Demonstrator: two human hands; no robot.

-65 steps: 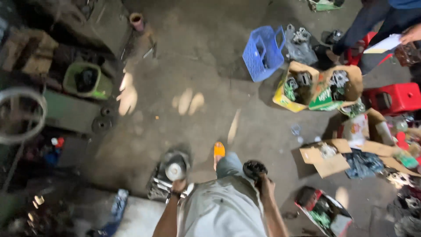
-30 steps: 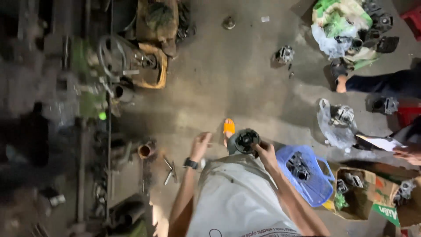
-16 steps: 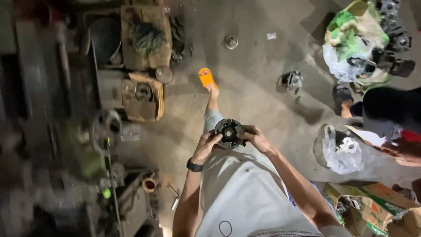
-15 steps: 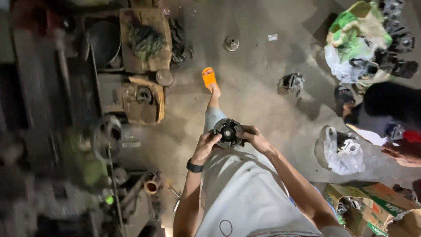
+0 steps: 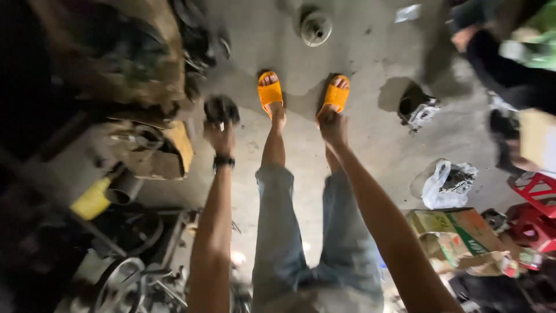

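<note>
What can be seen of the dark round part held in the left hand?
The dark round part is a small, blackish, metal-looking piece, blurred, so its details cannot be told. The left hand, with a black wristband, grips it from below with the arm stretched forward. It hangs in the air above the concrete floor, beside the cluttered machinery at the left. Nothing but the hand touches it.

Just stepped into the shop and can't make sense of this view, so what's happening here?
A person in orange sandals stands on the concrete floor, both arms stretched forward. The left hand grips a dark round metal part, held out toward the cluttered machinery on the left. The right hand is out in front and holds nothing. A plastic bag and cardboard boxes lie to the right.
</note>
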